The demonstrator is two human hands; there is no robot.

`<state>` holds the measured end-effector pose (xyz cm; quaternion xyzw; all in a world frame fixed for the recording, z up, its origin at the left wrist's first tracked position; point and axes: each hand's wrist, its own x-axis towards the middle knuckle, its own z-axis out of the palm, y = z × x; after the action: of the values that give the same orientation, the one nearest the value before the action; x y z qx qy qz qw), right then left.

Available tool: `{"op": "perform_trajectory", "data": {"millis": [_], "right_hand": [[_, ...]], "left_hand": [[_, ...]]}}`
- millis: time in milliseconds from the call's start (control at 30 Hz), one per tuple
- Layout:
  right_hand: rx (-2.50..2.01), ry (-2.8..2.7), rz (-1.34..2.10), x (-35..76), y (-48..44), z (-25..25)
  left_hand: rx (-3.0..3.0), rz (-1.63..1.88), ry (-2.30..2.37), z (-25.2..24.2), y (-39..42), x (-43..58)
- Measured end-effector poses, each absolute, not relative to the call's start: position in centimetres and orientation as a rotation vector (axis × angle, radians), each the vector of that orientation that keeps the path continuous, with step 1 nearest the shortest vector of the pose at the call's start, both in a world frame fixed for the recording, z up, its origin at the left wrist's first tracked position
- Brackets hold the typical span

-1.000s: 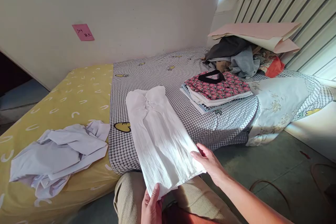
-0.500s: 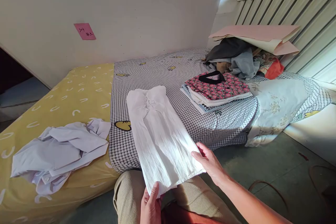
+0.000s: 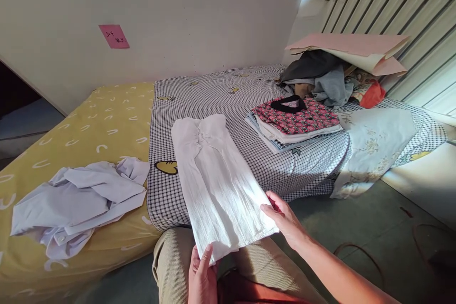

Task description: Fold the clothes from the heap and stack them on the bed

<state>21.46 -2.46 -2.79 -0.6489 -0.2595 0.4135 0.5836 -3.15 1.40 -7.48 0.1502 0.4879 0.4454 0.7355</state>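
Note:
A white garment, folded into a long strip point(image 3: 221, 185), lies from the checked bedspread point(image 3: 199, 95) out over my knees. It is gathered and wrinkled near its far end; its exact kind I cannot tell. My left hand point(image 3: 204, 268) pinches its near left corner, thumb on top. On its near right edge, my right hand point(image 3: 283, 216) grips the cloth between thumb and fingers. Sunlight falls across the near half of the cloth.
A crumpled white shirt point(image 3: 81, 199) lies on the yellow sheet point(image 3: 107, 128) to the left. Toward the right sits a folded stack topped by a red patterned shirt point(image 3: 299, 116). Behind it are heaped clothes point(image 3: 320, 76) under pink cardboard point(image 3: 349, 42). An embroidered white cloth point(image 3: 377, 147) drapes over the bed edge.
The view has shifted very slightly. Both hands keep their hold on the white garment, which lies almost as before.

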Motion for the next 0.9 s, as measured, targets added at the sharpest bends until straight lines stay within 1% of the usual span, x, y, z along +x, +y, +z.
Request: {"op": "perform_trajectory", "data": {"millis": [233, 600, 767, 900], "right_hand": [[-1.485, -0.633, 0.979, 21.3, -2.4, -2.7], [-1.448, -0.658, 1.003, 21.4, -2.5, -4.5], [-1.451, -0.540, 1.081, 21.4, -2.6, -3.9], [-1.352, -0.462, 1.235, 20.8, -3.2, -2.7]], "left_hand": [[0.333, 0.983, 1.073, -7.4, 1.3, -3.1], [0.373, 0.927, 1.070, -7.0, 1.0, -2.9], [0.378, 0.910, 1.111, -7.0, 1.1, -2.8], [0.434, 0.852, 1.154, -7.7, 1.4, -3.0]]}}
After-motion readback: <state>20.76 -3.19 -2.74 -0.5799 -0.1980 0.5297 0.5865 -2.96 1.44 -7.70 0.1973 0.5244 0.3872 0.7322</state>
